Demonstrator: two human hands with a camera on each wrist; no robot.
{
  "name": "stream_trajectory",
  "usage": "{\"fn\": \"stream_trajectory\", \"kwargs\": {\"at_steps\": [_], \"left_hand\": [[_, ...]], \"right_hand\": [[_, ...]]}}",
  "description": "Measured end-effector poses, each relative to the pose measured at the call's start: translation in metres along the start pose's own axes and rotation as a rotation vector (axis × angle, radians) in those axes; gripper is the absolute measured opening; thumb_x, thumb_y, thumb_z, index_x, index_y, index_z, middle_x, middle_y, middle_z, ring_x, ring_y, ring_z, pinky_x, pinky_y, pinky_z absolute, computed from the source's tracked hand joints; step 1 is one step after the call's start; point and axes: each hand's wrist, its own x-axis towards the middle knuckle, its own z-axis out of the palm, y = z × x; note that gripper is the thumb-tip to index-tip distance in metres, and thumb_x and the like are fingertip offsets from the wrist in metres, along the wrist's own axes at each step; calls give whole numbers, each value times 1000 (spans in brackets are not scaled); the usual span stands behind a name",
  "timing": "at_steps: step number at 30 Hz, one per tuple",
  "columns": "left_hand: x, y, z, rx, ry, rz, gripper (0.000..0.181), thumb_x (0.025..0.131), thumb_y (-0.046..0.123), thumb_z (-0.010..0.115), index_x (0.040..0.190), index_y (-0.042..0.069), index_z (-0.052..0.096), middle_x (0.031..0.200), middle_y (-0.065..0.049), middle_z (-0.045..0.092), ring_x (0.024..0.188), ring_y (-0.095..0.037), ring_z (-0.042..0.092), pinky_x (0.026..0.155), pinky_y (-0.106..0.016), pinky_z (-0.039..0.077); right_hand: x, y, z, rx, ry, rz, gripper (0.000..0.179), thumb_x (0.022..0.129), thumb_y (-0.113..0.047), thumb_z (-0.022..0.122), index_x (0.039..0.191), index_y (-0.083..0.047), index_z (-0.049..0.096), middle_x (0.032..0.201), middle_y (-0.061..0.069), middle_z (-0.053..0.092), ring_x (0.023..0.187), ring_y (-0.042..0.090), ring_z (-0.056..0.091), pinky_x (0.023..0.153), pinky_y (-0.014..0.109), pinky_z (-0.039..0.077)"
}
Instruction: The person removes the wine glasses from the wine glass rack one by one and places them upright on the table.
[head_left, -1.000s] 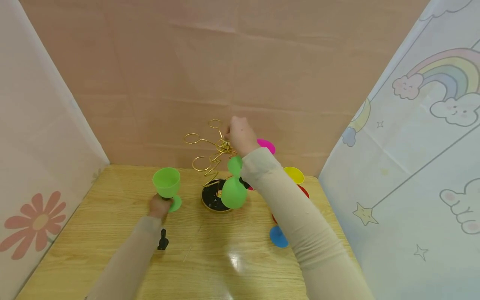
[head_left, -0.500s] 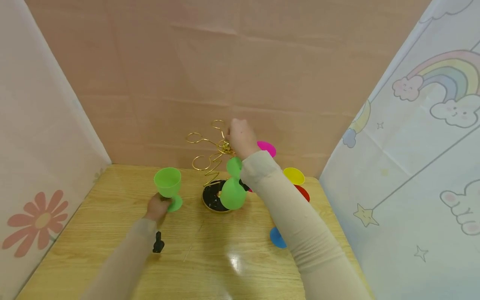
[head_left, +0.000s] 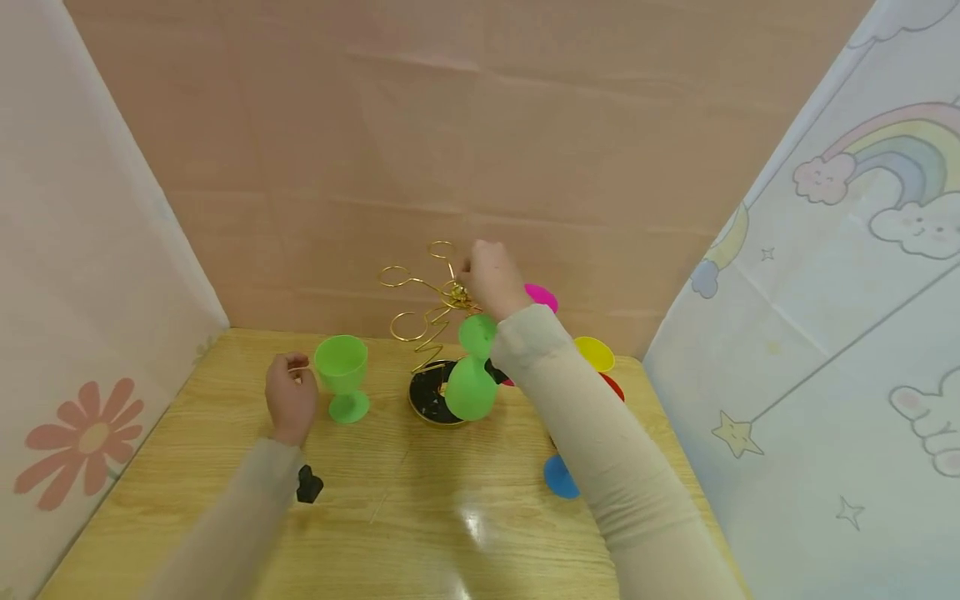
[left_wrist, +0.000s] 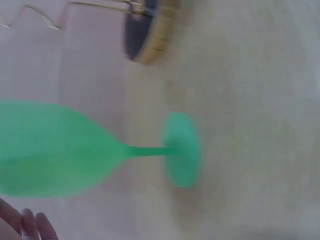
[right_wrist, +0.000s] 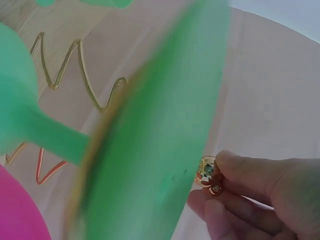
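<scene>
A light green plastic goblet (head_left: pixel 342 367) stands upright on the table's left half. Just left of it, apart from the cup, is my left hand (head_left: pixel 292 400) with loosely bent fingers and nothing in them. In the centre rises a gold wire goblet rack (head_left: pixel 408 326) with ring arms, a zigzag stem and a round black base (head_left: pixel 431 400). My right hand (head_left: pixel 497 279) pinches the gold knob (right_wrist: pixel 206 170) at its top between thumb and fingers. Below that wrist a second green goblet (head_left: pixel 471 390) hangs upside down from the rack, its foot close to the right wrist camera.
Right of the rack are a magenta goblet (head_left: pixel 542 296), a yellow goblet (head_left: pixel 595 353), a red goblet (head_left: pixel 613 386) and a blue goblet (head_left: pixel 561 477), partly hidden by my right sleeve. A pinkish cloth (head_left: pixel 337 125) closes the back; patterned white sheets (head_left: pixel 840 333) flank the table (head_left: pixel 390 533).
My left hand has let go of the upright green goblet and drawn away to the left. The goblet stays standing. My right hand remains at the rack's top knob.
</scene>
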Motion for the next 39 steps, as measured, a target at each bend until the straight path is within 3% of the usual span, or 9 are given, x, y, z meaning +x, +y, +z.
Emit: {"fn": "stream_trajectory", "kwargs": {"at_steps": [3,6,9,13,18,23,28,35,39], "left_hand": [[5,23,-1,-53,34,47,22,99,-3,41,116,-10,55,115,-22,58,98,-24,54,81,-31,42],[8,46,-3,-106,14,41,21,101,-1,44,119,-8,54,119,-20,58,97,-16,51,81,-28,43],[11,68,-3,-131,-2,64,21,102,1,46,120,-7,53,120,-18,58,99,-12,50,83,-27,43],[12,95,1,-161,-54,140,21,104,3,47,122,-7,51,120,-17,58,103,-15,51,84,-25,44],[15,126,13,-195,-246,237,24,104,3,49,126,-8,52,123,-21,57,108,-27,55,88,-28,49],[25,145,23,-231,-462,248,28,107,12,49,129,-6,51,129,-21,53,116,-35,52,97,-46,50],[33,162,32,-207,-510,275,29,107,15,51,128,-6,55,130,-23,55,118,-34,54,103,-51,47],[36,196,54,-197,-582,346,29,105,11,56,129,-6,59,132,-23,57,119,-34,55,105,-49,47],[34,208,65,-182,-582,365,29,103,10,59,129,-5,61,130,-21,59,119,-32,57,105,-46,48]], "right_hand": [[-3,3,-2,19,4,-31,44,98,-6,61,56,-11,48,51,-3,35,53,12,33,50,24,25],[-6,6,-3,41,4,-69,34,96,0,54,65,-6,66,57,0,51,56,13,38,53,24,28],[-7,8,-5,71,-32,-77,32,94,5,48,94,-2,79,87,8,72,66,16,43,56,24,31],[-6,14,-9,149,-139,-70,45,93,8,42,126,-2,71,129,14,68,72,20,45,56,25,31],[-7,33,-20,221,-233,-134,51,92,13,39,135,-1,64,137,20,61,104,31,63,59,25,35],[-18,47,-30,277,-222,-119,56,96,11,32,142,-6,58,147,15,54,133,36,53,48,24,26],[-40,56,-30,371,-75,-140,60,92,12,29,142,-5,58,147,15,53,130,34,56,50,23,30],[-80,68,-7,515,409,-237,44,93,12,35,118,3,70,115,20,66,103,33,65,73,30,46],[-98,75,18,567,563,-222,39,91,14,39,113,7,70,106,22,66,97,33,65,79,32,55]]}}
